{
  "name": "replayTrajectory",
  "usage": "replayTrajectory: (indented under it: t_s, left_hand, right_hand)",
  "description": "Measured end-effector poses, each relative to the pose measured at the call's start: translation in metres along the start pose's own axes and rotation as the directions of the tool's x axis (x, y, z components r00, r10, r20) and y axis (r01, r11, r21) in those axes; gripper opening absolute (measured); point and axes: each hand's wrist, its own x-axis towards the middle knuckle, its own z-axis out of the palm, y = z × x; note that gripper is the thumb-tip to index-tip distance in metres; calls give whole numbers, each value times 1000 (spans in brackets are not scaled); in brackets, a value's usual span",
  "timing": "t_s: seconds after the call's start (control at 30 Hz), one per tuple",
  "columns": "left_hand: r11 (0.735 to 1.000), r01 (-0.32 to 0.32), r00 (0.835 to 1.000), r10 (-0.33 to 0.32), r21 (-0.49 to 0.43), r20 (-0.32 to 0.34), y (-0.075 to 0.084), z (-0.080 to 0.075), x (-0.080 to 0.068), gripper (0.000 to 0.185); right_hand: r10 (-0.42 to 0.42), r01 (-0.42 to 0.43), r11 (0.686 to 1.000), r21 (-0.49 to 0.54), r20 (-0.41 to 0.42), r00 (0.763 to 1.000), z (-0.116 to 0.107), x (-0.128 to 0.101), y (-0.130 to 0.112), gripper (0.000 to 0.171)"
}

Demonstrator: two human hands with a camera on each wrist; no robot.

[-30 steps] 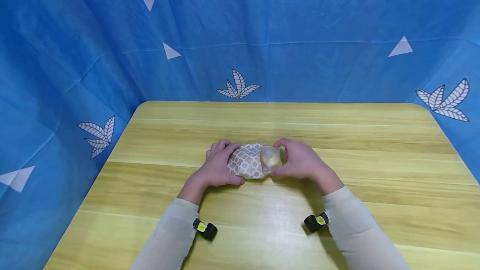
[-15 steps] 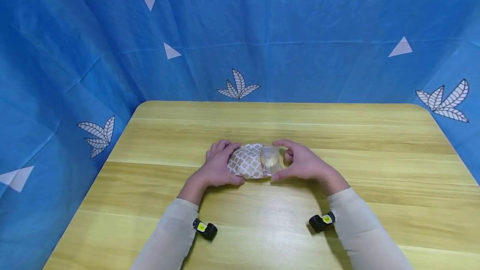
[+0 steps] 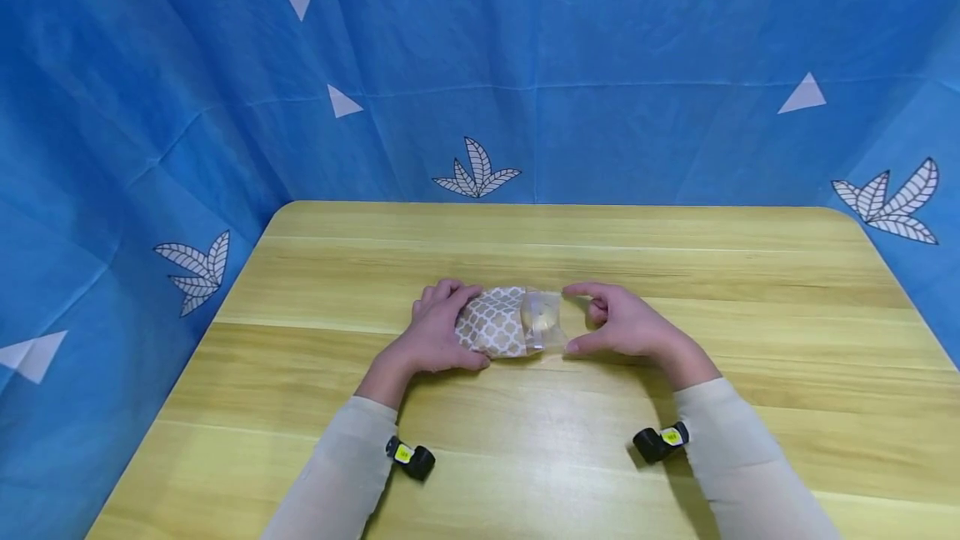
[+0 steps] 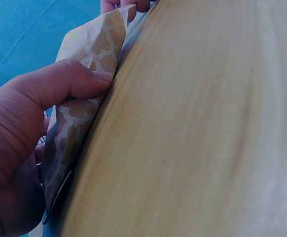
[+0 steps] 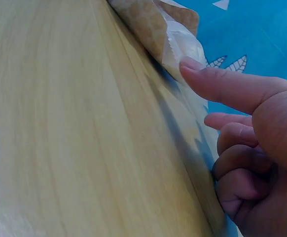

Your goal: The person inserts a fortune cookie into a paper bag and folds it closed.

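Patterned bag (image 3: 495, 322): a brown paper pouch with a white lattice print, lying flat near the middle of the desk (image 3: 675, 257); its right end is a clear plastic part (image 3: 543, 322) with something pale and round inside

Left hand (image 3: 437, 332): curled over the bag's left end, fingers along the far edge and thumb pressed on the near edge; the left wrist view shows the thumb (image 4: 64, 81) pinching the paper against the desk

Right hand (image 3: 626, 325): loosely spread just beside the clear end, holding nothing; forefinger and thumb reach toward the plastic, the other fingers curl loosely; in the right wrist view the thumb tip (image 5: 193, 66) is at the plastic edge, whether touching I cannot tell

Sleeves: pale, long, one on each forearm

Surroundings: a blue cloth backdrop (image 3: 525, 65) with white leaves and triangles stands behind and beside the desk
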Motion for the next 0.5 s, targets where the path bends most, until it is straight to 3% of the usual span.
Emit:
replayTrajectory:
  t_s: [0.5]
  left_hand:
    - [1000, 10, 1000, -10, -3, -1, -1, 2, 2, 106]
  right_hand:
    - [-31, 29, 999, -45, -37, 999, 5, 5, -3, 71]
